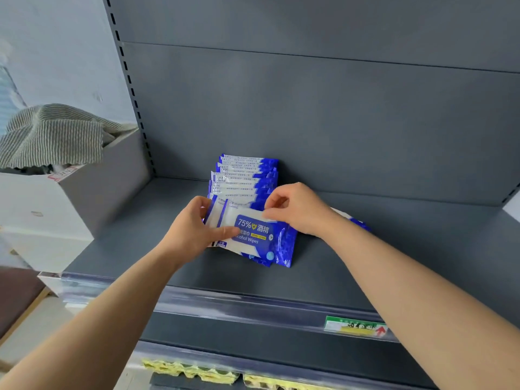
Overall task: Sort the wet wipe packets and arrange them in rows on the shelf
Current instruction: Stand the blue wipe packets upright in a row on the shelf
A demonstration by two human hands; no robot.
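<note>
On the shelf, left grip and right grip both pinch a packet labelled "75% 酒精" and "Wipes".

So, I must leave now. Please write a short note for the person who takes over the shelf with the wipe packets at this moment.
The left hand grips the left end of the front packet, thumb across its face. The right hand pinches its top edge.
A row of packets leans toward the back panel on the shelf; a loose packet lies behind the right wrist.
Done: one row begun.
Left: settle the front packet, add the loose packet, probably start more rows.
</note>
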